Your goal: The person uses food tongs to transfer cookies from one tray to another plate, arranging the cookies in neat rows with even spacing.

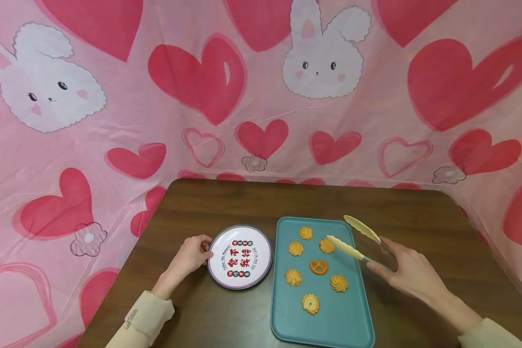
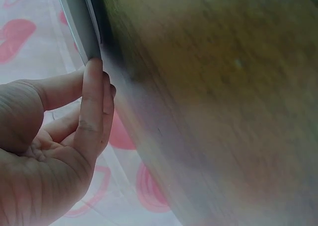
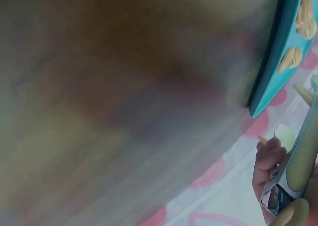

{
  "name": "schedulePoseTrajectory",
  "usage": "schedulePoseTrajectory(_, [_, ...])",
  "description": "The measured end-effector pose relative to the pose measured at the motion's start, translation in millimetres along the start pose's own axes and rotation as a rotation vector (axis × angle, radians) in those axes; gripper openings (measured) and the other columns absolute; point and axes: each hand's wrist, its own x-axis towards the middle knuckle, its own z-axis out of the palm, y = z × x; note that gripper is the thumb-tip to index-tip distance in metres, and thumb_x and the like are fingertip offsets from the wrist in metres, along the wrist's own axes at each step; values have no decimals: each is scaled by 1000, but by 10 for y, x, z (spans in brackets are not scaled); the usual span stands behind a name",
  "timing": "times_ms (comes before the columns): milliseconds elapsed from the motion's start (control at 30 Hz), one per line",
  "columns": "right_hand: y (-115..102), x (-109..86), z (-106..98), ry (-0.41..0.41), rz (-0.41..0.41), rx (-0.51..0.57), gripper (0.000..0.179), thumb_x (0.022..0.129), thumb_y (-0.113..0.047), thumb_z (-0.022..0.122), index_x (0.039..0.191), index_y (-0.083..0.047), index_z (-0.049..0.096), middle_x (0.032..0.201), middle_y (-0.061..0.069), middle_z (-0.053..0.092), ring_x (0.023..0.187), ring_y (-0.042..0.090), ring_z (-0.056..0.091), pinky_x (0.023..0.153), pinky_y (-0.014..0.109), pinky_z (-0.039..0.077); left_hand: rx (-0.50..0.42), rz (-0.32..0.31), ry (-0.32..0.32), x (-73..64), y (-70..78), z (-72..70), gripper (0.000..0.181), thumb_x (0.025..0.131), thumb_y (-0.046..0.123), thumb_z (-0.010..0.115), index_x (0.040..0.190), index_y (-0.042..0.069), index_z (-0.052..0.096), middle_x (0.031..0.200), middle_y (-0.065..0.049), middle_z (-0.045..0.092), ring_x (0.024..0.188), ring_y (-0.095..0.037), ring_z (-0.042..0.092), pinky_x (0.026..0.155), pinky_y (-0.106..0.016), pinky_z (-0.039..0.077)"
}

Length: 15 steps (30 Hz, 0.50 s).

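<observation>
A teal tray (image 1: 350, 314) lies on the brown table with several yellow cookies (image 1: 295, 249) and a brown pretzel cookie (image 1: 318, 267) on it. My right hand (image 1: 406, 273) grips pale yellow tongs (image 1: 352, 241), spread apart, one tip touching an orange cookie (image 1: 326, 246). In the right wrist view the tongs (image 3: 300, 164) run past my fingers (image 3: 268, 159) beside the tray's edge (image 3: 271, 72). To the left sits a round white plate (image 1: 240, 256) with red and black lettering. My left hand (image 1: 190, 255) touches its left rim; the left wrist view shows straight fingers (image 2: 94, 104) against the plate's edge (image 2: 82, 25).
The wooden table (image 1: 226, 203) ends close behind the tray, and a pink cloth (image 1: 261, 96) with hearts and rabbits hangs all around it. Bare wood lies behind the plate and to the right of the tray.
</observation>
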Motion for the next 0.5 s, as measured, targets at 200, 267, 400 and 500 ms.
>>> schedulePoseTrajectory(200, [-7, 100, 39, -45, -74, -6, 68, 80, -47, 81, 128, -2, 62, 105, 15, 72, 89, 34, 70, 73, 57, 54, -15, -3, -10, -12, 5, 8, 34, 83, -4, 76, 114, -8, 65, 79, -6, 56, 62, -15, 58, 56, -28, 56])
schedulePoseTrajectory(267, [-15, 113, 59, -66, -91, -11, 68, 80, -46, 82, 127, -1, 63, 103, 14, 73, 88, 32, 70, 73, 55, 55, -18, -5, -13, -16, 12, 8, 33, 83, -4, 76, 114, -8, 65, 79, -6, 56, 61, -15, 58, 56, -28, 56])
schedulePoseTrajectory(400, [-28, 123, 94, -112, -103, -14, 66, 81, -47, 80, 126, -1, 65, 99, 11, 74, 86, 28, 71, 73, 53, 56, -15, -13, -16, -13, 5, 17, 34, 83, -4, 76, 115, -8, 65, 79, -7, 56, 61, -15, 58, 56, -28, 56])
schedulePoseTrajectory(500, [-28, 127, 110, -137, -107, -13, 65, 82, -46, 80, 126, -1, 65, 98, 9, 74, 86, 27, 71, 73, 51, 56, -16, -22, -16, -10, 0, 27, 34, 83, -4, 76, 116, -8, 65, 80, -7, 56, 62, -15, 58, 56, -28, 56])
